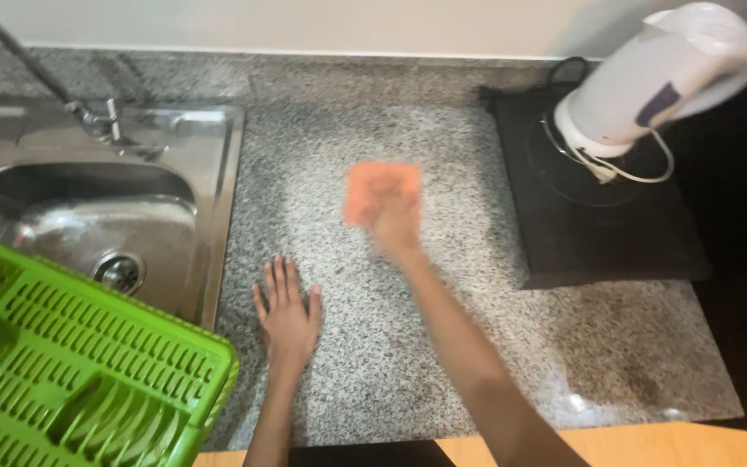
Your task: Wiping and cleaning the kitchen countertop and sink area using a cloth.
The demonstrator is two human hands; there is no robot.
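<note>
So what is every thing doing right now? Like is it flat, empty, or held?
Left hand: flat on the granite counter, fingers spread.
Right hand: blurred, pressing the orange cloth on the counter.
Sink: empty, tap not running.
Green rack: empty, over the sink's edge.
White kettle: standing on the black cooktop.

counter: speckled grey granite [477, 346] | wall: pale, plain [304, 22] | front edge: light wood [650, 445] | light: soft glare

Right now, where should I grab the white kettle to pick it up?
Probably by the handle on the white kettle, which seems to be on its upper right side, though it is blurred. Come from the right. The round body is too wide to hold, and its cord trails loose on the black cooktop.
</note>
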